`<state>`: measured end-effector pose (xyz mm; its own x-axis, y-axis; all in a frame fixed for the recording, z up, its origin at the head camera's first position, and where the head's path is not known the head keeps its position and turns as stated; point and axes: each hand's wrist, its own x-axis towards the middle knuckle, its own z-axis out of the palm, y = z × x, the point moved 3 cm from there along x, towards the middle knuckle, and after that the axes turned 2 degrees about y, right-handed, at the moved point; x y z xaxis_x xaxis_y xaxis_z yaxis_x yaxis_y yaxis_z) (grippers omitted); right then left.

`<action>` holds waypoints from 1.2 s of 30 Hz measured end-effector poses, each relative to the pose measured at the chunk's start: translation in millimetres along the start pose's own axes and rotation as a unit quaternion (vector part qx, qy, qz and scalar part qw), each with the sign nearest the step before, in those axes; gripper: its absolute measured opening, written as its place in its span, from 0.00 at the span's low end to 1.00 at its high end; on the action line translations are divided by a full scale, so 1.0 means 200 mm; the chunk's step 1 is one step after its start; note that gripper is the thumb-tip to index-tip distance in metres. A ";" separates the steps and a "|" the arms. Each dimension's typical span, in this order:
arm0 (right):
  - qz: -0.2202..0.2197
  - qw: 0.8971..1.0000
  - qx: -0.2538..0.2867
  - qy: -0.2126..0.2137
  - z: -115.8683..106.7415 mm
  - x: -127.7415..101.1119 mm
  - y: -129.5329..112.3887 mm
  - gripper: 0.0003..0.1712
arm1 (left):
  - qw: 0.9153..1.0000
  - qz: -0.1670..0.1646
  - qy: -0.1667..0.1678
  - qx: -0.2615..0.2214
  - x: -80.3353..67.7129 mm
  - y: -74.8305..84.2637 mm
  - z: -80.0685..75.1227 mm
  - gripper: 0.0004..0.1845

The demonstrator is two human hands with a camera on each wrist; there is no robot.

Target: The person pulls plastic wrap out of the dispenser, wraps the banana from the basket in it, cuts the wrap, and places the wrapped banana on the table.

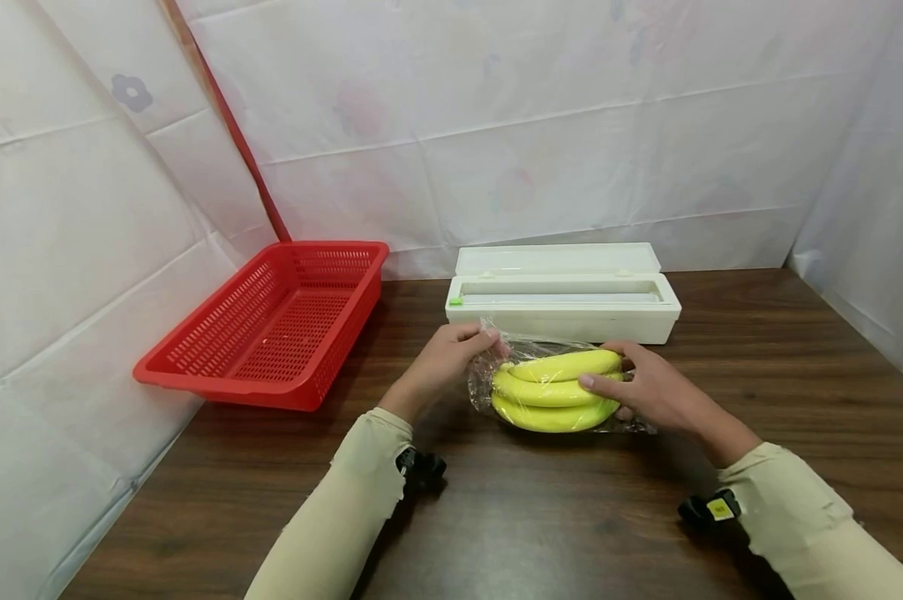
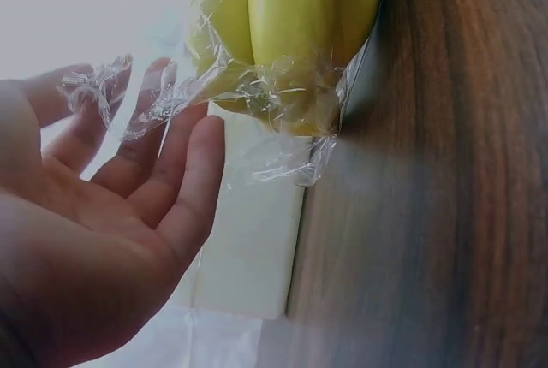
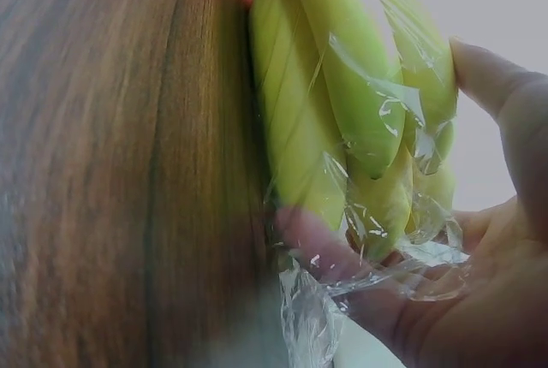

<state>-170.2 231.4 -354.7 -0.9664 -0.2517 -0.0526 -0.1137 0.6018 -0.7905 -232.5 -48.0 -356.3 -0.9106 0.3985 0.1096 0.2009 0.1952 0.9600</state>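
Two beige sleeves (image 1: 346, 508) come in from the near edge of the dark wooden table (image 1: 571, 517), each with a small black wrist camera. Past them, the bananas (image 1: 552, 392) lie at the middle of the table, just in front of the white wrap box (image 1: 564, 304). Their long axis runs left to right, curving slightly, and clear plastic wrap (image 1: 489, 371) covers them.

At the left end of the bunch, the left hand (image 1: 443, 362) has its fingers in the bunched wrap. The left wrist view shows what the head view does not: those fingers (image 2: 184, 171) are straight and spread, with crumpled film draped over their tips rather than pinched. On the right end, the right hand (image 1: 649, 392) cups the bunch, fingers over the top. The right wrist view shows the thumb (image 3: 321, 252) under the banana tips and loose film gathered in the palm; the fingers curl round the fruit.

Well to the left, a red basket (image 1: 271, 325) sits tilted against the white sheeted wall (image 1: 83, 208).
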 end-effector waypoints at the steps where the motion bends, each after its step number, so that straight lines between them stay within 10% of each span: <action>1: -0.001 1.000 0.002 -0.001 0.00 0.00 0.00 0.50 | 1.000 0.000 0.006 -0.005 0.00 0.00 0.00 0.17; 14: -0.032 0.998 0.039 -0.025 -0.01 0.01 0.01 0.44 | 0.995 -0.030 0.089 -0.015 0.01 -0.03 0.01 0.17; 21: -0.034 0.998 0.040 -0.026 0.00 0.01 0.01 0.41 | 0.996 -0.053 0.072 0.006 0.01 -0.06 0.00 0.17; 29: -0.033 0.998 0.037 -0.028 -0.01 0.01 0.01 0.40 | 0.989 -0.063 0.050 0.126 0.04 -0.09 0.01 0.17; 36: -0.028 0.998 0.043 -0.029 -0.01 0.01 0.01 0.38 | 0.955 -0.071 0.049 0.284 0.04 -0.07 0.03 0.18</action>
<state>-171.8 233.4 -354.6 -0.9438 -0.3280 -0.0400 -0.1447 0.5190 -0.8424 -241.1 -41.2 -371.3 -0.9673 0.2507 0.0391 0.2105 0.7072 0.6750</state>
